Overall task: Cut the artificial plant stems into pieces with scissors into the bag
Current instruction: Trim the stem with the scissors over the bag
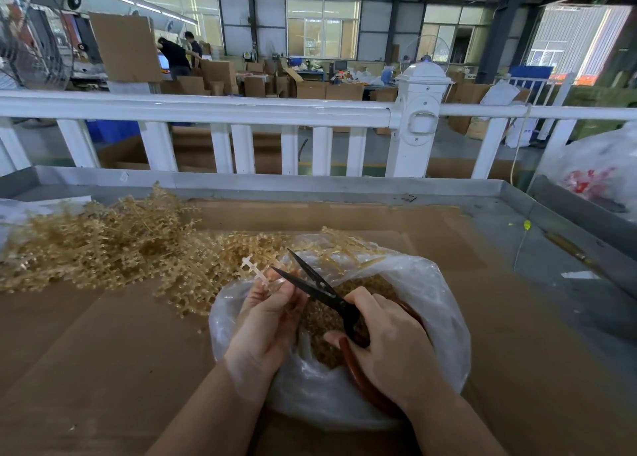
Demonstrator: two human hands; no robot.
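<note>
Right hand (pixel 389 338) holds open scissors (pixel 317 288); left hand (pixel 269 317) pinches stem (pixel 256 272).

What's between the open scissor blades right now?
In the head view, nothing sits between the scissors' blades; the stem pinched by the left hand lies just left of them.

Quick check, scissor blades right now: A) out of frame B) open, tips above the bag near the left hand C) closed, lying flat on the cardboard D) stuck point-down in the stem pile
B: the scissors have their black blades spread, tips over the bag mouth beside the pale stem piece pinched by the left hand, while the right hand grips the red handles.
</note>
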